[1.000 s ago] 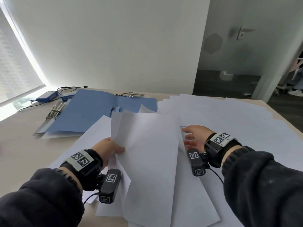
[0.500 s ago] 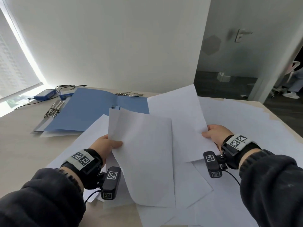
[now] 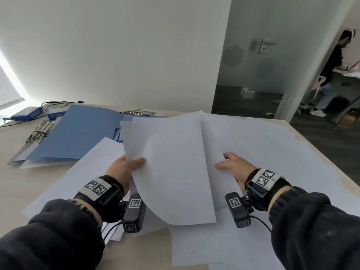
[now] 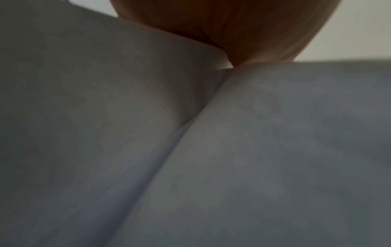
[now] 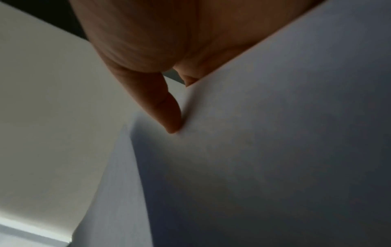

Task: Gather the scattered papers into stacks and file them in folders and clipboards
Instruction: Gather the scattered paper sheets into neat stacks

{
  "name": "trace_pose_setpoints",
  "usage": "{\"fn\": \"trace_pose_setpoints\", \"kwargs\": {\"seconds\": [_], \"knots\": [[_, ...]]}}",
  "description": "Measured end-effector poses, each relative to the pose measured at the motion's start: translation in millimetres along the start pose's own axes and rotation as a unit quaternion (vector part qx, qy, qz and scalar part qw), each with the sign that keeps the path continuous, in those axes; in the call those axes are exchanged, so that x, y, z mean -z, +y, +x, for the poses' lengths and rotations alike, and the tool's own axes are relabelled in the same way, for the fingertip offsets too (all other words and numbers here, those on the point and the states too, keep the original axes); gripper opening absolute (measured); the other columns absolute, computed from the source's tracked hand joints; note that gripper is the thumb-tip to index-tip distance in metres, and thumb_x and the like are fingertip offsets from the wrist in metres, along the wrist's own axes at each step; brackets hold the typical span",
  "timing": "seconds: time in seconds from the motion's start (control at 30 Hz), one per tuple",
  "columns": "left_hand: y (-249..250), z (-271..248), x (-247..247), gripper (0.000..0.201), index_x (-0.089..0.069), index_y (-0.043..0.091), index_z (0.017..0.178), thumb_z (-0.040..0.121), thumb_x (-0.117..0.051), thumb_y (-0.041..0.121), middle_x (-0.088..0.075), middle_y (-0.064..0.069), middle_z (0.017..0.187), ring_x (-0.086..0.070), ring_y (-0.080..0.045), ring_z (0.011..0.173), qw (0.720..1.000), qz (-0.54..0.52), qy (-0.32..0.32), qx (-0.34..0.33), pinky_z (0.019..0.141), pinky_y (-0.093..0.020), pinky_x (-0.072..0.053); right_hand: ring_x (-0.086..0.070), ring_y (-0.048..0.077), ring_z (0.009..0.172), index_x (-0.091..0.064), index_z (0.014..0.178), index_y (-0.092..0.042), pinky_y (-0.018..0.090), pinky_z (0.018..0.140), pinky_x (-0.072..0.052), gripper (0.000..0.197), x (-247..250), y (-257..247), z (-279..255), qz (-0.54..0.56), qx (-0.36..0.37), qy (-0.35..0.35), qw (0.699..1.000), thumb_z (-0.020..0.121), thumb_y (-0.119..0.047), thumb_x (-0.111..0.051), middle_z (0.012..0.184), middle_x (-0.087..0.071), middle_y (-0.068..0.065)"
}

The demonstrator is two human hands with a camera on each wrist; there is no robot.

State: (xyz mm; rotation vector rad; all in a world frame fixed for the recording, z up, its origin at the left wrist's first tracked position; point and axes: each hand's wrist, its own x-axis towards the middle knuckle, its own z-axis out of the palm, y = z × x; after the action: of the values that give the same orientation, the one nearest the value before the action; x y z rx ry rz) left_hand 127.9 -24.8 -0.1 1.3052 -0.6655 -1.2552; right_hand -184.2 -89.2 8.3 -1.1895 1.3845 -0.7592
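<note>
Far left, blue folders [image 3: 78,133] lay open w/ nothing filed yet, clips beside. Left hand [image 3: 124,168] pinched the raised sheaf of papers [image 3: 175,168] by its left edge, thumb on top; right hand [image 3: 233,168] pinched the right edge. Loose sheets [image 3: 272,149] covered the table [image 3: 19,184] to the right, so gathering looked barely begun

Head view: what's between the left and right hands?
Only the held white sheets, spanning from left hand to right hand; each grips an edge. Head view shows it.
</note>
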Motion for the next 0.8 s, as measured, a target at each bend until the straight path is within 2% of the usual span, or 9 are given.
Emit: {"fn": "trace_pose_setpoints", "kwargs": {"seconds": [0.07, 0.13, 0.33, 0.43, 0.53, 0.63, 0.7, 0.77, 0.8], "knots": [[0, 1, -1, 0.021, -0.066, 0.007, 0.110, 0.093, -0.058, 0.000, -0.075, -0.015, 0.099, -0.072, -0.034, 0.083, 1.000, -0.010, -0.003, -0.001, 0.074, -0.043, -0.057, -0.069, 0.046, 0.097, -0.066, 0.109, 0.000, 0.062, 0.091, -0.054, 0.030, 3, 3, -1, -0.008, -0.018, -0.029, 0.999, 0.081, -0.005, -0.074, 0.106, -0.071, 0.028], [-2, 3, -2, 0.021, -0.065, 0.007, 0.113, 0.094, -0.058, 0.002, -0.074, -0.017, 0.105, -0.071, -0.035, 0.089, 1.000, -0.015, -0.006, 0.003, 0.080, -0.046, -0.056, -0.070, 0.043, 0.096, -0.072, 0.101, -0.001, 0.060, 0.094, -0.053, 0.016, 7, 6, -3, -0.035, -0.015, -0.029, 0.999, 0.085, -0.002, -0.071, 0.104, -0.073, 0.026], [-13, 5, -10, 0.022, -0.063, 0.006, 0.118, 0.096, -0.056, 0.007, -0.073, -0.016, 0.110, -0.070, -0.036, 0.096, 0.999, -0.040, -0.016, 0.021, 0.083, -0.048, -0.055, -0.070, 0.037, 0.097, -0.071, 0.099, -0.009, 0.057, 0.093, -0.054, 0.013, 23, 14, 6, 0.054, 0.028, 0.073, 0.995, 0.094, -0.001, -0.063, 0.110, -0.073, 0.021], [-19, 1, -19, 0.022, -0.063, 0.007, 0.118, 0.097, -0.057, 0.010, -0.074, -0.015, 0.108, -0.070, -0.035, 0.097, 0.998, -0.047, -0.031, 0.030, 0.081, -0.046, -0.055, -0.069, 0.037, 0.095, -0.067, 0.106, -0.007, 0.054, 0.088, -0.055, 0.024, 11, 13, 2, 0.090, 0.013, 0.028, 0.995, 0.094, 0.009, -0.053, 0.116, -0.070, 0.025], [-23, -3, -26, 0.023, -0.064, 0.008, 0.117, 0.095, -0.058, 0.007, -0.075, -0.014, 0.106, -0.071, -0.035, 0.095, 0.998, -0.029, -0.049, 0.030, 0.079, -0.044, -0.056, -0.070, 0.040, 0.096, -0.069, 0.110, -0.006, 0.050, 0.086, -0.056, 0.036, -4, 16, 1, 0.048, -0.005, -0.048, 0.998, 0.090, 0.015, -0.047, 0.107, -0.073, 0.022], [-19, -6, -27, 0.024, -0.064, 0.007, 0.117, 0.094, -0.059, 0.004, -0.074, -0.015, 0.105, -0.071, -0.037, 0.096, 0.998, 0.004, -0.055, 0.011, 0.081, -0.046, -0.057, -0.060, 0.027, 0.075, -0.069, 0.090, -0.011, 0.035, 0.074, -0.049, 0.019, -11, 10, -4, 0.016, 0.011, -0.006, 1.000, 0.092, -0.003, -0.052, 0.089, -0.066, 0.015], [-12, -7, -28, 0.024, -0.064, 0.005, 0.117, 0.094, -0.060, 0.003, -0.074, -0.017, 0.107, -0.070, -0.037, 0.096, 0.998, 0.017, -0.065, -0.014, 0.084, -0.048, -0.058, -0.064, 0.021, 0.089, -0.068, 0.105, -0.013, 0.035, 0.087, -0.050, 0.015, -10, 8, -3, 0.042, 0.021, 0.008, 0.999, 0.098, -0.024, -0.059, 0.104, -0.069, 0.008], [0, -9, -30, 0.024, -0.065, 0.003, 0.115, 0.091, -0.066, 0.006, -0.073, -0.019, 0.108, -0.071, -0.037, 0.097, 0.995, 0.034, -0.082, -0.048, 0.086, -0.048, -0.058, -0.060, 0.020, 0.119, -0.054, 0.133, -0.020, 0.044, 0.109, -0.043, 0.058, -8, 8, -3, 0.076, 0.011, -0.015, 0.997, 0.085, -0.045, -0.076, 0.133, -0.062, -0.001], [6, -11, -32, 0.026, -0.065, 0.002, 0.114, 0.089, -0.070, 0.009, -0.073, -0.019, 0.108, -0.071, -0.037, 0.097, 0.992, 0.044, -0.094, -0.068, 0.087, -0.048, -0.057, -0.059, 0.021, 0.125, -0.048, 0.141, -0.023, 0.047, 0.109, -0.044, 0.078, -6, 8, -2, 0.087, 0.010, -0.031, 0.996, 0.076, -0.048, -0.083, 0.138, -0.059, -0.003]]}}
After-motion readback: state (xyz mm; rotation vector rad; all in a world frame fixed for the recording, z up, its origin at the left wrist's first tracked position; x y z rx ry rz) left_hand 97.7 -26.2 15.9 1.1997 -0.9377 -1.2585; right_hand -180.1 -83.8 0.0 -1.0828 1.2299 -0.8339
